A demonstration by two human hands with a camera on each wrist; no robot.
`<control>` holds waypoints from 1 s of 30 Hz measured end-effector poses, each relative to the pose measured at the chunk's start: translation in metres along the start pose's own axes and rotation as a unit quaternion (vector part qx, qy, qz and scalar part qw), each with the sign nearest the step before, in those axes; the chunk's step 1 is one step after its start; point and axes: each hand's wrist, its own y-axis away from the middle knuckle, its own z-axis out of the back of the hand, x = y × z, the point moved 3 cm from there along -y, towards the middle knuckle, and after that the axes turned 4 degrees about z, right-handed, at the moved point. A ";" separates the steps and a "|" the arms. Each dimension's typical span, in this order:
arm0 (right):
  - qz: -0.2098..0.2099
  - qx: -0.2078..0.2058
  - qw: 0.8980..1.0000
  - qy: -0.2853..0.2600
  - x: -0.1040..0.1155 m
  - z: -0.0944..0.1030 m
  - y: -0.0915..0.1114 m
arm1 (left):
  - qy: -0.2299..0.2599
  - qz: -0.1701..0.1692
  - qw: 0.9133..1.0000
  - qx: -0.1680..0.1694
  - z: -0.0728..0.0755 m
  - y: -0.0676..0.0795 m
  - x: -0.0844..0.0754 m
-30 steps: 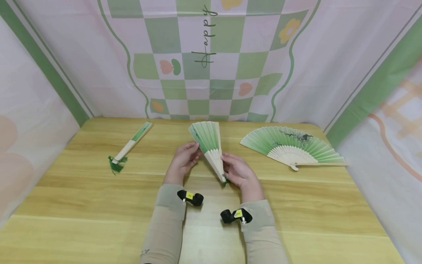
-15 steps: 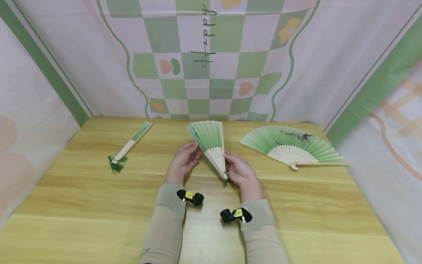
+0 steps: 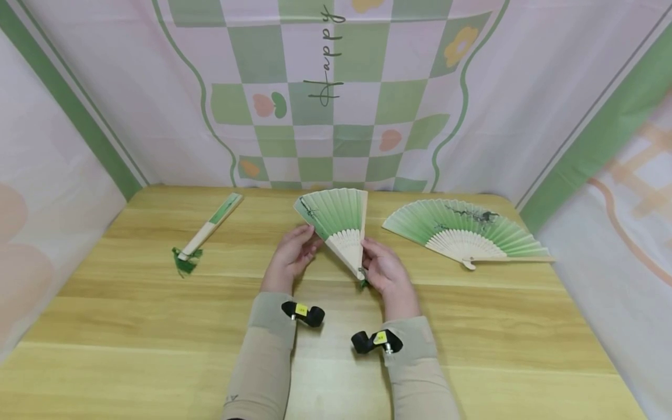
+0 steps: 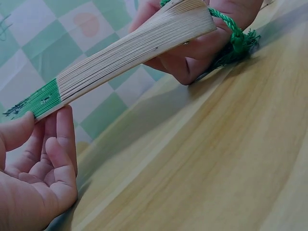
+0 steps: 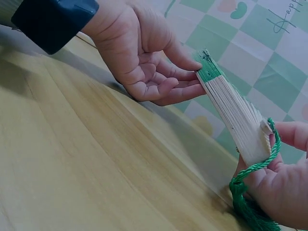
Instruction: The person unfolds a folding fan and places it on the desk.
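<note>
Between both hands a green folding fan (image 3: 341, 219) is held partly spread above the table. My left hand (image 3: 292, 256) pinches its left outer edge between thumb and fingers, at the green part, as the left wrist view also shows. With thumb and fingers, my right hand (image 3: 387, 265) grips the pale ribs on the right side near the pivot. A green tassel (image 5: 250, 202) on a twisted cord hangs from the pivot end, beside the right palm in the right wrist view. Some right fingers are hidden behind the fan.
A wide-spread green fan (image 3: 464, 230) with a dark branch pattern lies to the right. On the left lies a folded fan (image 3: 210, 227) with its own green tassel (image 3: 186, 261). A checked cloth (image 3: 359, 105) hangs behind the wooden table (image 3: 157, 350).
The held fan has spread wider, its right edge swinging to the right. My right hand has shifted slightly right and up with it, while my left hand stays almost in place.
</note>
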 end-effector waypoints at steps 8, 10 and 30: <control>0.001 -0.021 1.000 -0.009 0.000 0.001 0.001 | 0.016 0.001 1.000 -0.005 0.001 -0.002 0.001; 0.004 -0.024 1.000 -0.012 0.001 0.001 0.001 | 0.015 0.001 1.000 -0.005 0.002 -0.003 0.001; 0.037 -0.092 0.994 -0.053 0.004 0.004 0.000 | 0.004 -0.009 1.000 0.003 0.000 -0.001 -0.002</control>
